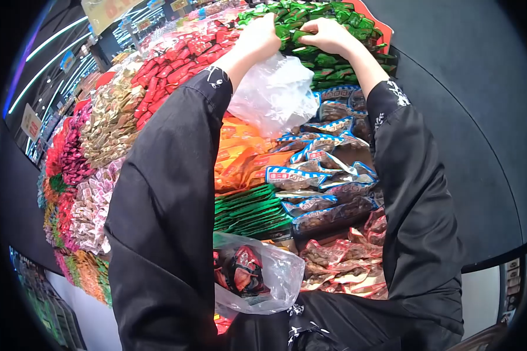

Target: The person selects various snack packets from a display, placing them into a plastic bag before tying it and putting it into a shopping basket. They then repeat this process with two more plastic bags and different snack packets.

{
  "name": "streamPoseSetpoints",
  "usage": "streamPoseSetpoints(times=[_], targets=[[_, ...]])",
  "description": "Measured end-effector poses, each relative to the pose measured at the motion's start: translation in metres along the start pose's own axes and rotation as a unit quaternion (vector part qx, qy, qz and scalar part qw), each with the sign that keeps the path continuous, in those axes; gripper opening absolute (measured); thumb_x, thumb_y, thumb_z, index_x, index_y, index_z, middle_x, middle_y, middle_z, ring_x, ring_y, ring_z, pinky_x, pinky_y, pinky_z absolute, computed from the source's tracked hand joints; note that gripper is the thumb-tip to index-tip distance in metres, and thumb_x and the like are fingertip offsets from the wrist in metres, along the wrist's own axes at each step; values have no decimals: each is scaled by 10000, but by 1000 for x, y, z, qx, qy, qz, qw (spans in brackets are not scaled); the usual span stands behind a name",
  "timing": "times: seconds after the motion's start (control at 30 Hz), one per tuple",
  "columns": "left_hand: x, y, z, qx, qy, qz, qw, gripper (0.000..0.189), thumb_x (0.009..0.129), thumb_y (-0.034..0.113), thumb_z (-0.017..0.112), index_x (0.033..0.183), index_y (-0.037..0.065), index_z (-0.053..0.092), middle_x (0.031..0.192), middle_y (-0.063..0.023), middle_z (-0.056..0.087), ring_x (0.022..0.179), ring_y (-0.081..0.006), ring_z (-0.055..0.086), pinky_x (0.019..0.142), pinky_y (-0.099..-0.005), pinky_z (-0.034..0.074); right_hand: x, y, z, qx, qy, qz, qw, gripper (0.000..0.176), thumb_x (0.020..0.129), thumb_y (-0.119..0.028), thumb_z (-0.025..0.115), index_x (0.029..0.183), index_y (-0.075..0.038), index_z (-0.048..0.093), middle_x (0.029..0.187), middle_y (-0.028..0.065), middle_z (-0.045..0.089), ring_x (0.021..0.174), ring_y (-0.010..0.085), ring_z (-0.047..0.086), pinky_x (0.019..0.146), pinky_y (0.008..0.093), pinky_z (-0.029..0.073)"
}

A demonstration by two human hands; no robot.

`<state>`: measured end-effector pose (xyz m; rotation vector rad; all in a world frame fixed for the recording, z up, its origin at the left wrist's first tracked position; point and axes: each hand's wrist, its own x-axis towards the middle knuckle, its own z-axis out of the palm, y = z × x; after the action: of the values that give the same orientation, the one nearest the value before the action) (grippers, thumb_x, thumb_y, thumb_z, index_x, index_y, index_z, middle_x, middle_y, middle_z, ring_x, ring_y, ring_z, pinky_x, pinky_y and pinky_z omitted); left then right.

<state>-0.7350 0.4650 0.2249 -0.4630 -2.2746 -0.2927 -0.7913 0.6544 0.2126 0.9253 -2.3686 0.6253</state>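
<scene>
At the top of the head view, my left hand (260,38) is closed, with a clear plastic bag (278,93) hanging from it over the display. Opposite it, my right hand (328,37) reaches into a pile of green shiny snack packets (339,20). Its thumb and fingers are bent around the edge of a green packet; the exact grip is partly hidden. A second clear plastic bag (284,272) sits near my body, with dark red and black packets (246,270) inside.
Below my hands lie blue-and-white packets (325,167), orange packets (246,155), a row of green packets (249,210) and red-edged clear packets (345,263). Red packets (178,64) and tan packets (111,117) pile up leftward. A dark curved counter (457,128) borders the right.
</scene>
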Motion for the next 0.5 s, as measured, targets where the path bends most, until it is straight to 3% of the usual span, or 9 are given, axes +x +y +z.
streamPoseSetpoints(times=[0.03, 0.13, 0.2, 0.27, 0.3, 0.37, 0.47, 0.5], targets=[[0, -6, 6, 4, -24, 1, 1000, 384, 738, 113, 543, 1107, 5, 533, 996, -218, 631, 972, -373, 586, 851, -441, 461, 2, 4, 4, -13, 8, -11, 1000, 389, 743, -401, 633, 1052, -168, 675, 954, 93, 682, 927, 271, 639, 829, 413, 492], [-9, -21, 28, 128, 77, 119, 982, 386, 718, 111, 564, 1094, 27, 537, 937, -196, 637, 922, -374, 584, 816, -441, 467, -1, 4, 10, -22, 51, 9, 998, 495, 748, -391, 638, 1203, -209, 572, 1020, 101, 666, 962, 295, 627, 834, 420, 491], [-12, -25, 34, 94, 102, 122, 983, 391, 711, 81, 578, 1101, 75, 542, 893, -170, 637, 885, -358, 580, 783, -430, 473, -5, 4, 13, 11, 84, 40, 996, 607, 741, -385, 655, 1298, -242, 458, 1131, 116, 627, 1037, 312, 599, 864, 419, 485], [-13, -24, 29, 57, 86, 106, 989, 385, 715, 64, 582, 1097, 95, 543, 897, -167, 636, 880, -350, 582, 777, -426, 473, 3, 5, 24, -40, 112, 60, 991, 532, 749, -378, 652, 1236, -220, 505, 1153, 97, 616, 1067, 293, 588, 891, 417, 477], [-17, -15, 23, 69, 45, 59, 995, 372, 743, 98, 638, 1102, 108, 539, 940, -100, 645, 968, -305, 573, 857, -401, 451, 1, 3, 22, -37, 95, 34, 994, 519, 755, -377, 650, 1227, -216, 508, 1148, 92, 618, 1066, 290, 588, 890, 420, 478], [-26, -2, 17, 86, 43, 58, 994, 356, 746, 110, 646, 1087, 108, 542, 925, -99, 644, 949, -306, 580, 854, -402, 453, -7, -3, 11, -32, 65, -18, 997, 493, 767, -375, 648, 1211, -208, 514, 1138, 82, 621, 1065, 285, 588, 887, 428, 479], [-27, -4, 18, 135, 87, 56, 985, 338, 745, 150, 666, 1064, 137, 555, 889, -86, 646, 908, -284, 592, 813, -399, 458, -15, -14, 8, -38, 72, -3, 997, 484, 750, -327, 689, 1186, -181, 537, 1077, 152, 630, 1003, 319, 605, 896, 396, 468], [-30, 0, 17, 166, 106, 61, 978, 341, 745, 161, 667, 1068, 147, 557, 885, -85, 648, 901, -277, 594, 799, -396, 459, -15, -16, 7, -72, 54, 13, 996, 437, 800, -369, 633, 1189, -205, 522, 1117, 74, 628, 1051, 274, 592, 865, 437, 481]])
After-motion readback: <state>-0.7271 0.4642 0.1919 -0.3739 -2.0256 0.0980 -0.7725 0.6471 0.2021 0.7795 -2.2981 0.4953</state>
